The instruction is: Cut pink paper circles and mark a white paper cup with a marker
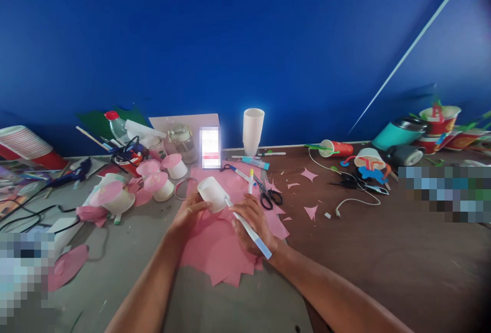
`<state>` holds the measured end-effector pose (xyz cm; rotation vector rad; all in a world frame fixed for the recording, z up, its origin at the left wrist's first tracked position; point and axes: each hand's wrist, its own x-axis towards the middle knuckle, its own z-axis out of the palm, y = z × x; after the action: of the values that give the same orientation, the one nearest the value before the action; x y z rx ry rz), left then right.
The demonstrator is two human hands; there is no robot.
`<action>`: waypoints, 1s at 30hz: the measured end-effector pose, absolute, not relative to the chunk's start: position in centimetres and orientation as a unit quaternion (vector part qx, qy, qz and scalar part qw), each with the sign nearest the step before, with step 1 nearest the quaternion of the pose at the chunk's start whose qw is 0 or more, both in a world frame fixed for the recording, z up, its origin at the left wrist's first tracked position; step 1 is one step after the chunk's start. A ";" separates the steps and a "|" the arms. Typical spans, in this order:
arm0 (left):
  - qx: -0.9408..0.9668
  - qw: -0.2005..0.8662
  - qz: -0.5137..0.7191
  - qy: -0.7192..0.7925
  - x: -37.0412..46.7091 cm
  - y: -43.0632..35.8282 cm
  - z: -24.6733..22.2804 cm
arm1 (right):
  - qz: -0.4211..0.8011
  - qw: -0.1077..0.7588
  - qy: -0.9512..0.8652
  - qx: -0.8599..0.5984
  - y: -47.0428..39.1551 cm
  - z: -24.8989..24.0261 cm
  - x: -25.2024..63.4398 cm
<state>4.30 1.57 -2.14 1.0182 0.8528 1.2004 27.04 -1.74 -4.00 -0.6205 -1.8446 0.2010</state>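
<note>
In my left hand (pixel 192 212) is a white paper cup (pixel 215 195), tilted on its side with its far end toward the upper left. My right hand (pixel 253 223) grips a white marker with a blue end (pixel 249 230), its tip at the cup's near right edge. A thin stick or pen with a yellow end (pixel 251 179) stands up beside my right fingers; I cannot tell whether they hold it. Pink paper sheets (pixel 226 261) lie under both hands. Black-handled scissors (pixel 271 197) rest just right of the cup.
A stack of white cups (pixel 253 128) stands at the wall beside a blurred lit screen (pixel 209 148). White cups with pink paper (pixel 163 187), a glass jar (pixel 182 143) and stacked red cups (pixel 34 146) are left. Decorated cups (pixel 370 159), a teal bottle (pixel 401 136) and a white cable (pixel 358 201) lie right.
</note>
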 end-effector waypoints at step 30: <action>0.439 0.629 0.526 0.368 4.3 1.4 -2.6 | 0.075 0.553 -0.788 -0.261 -1.7 -4.2 27.1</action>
<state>4.25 1.38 -2.64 1.0059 0.8428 1.2052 27.11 -1.65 -4.19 -0.6180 -1.8627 0.1779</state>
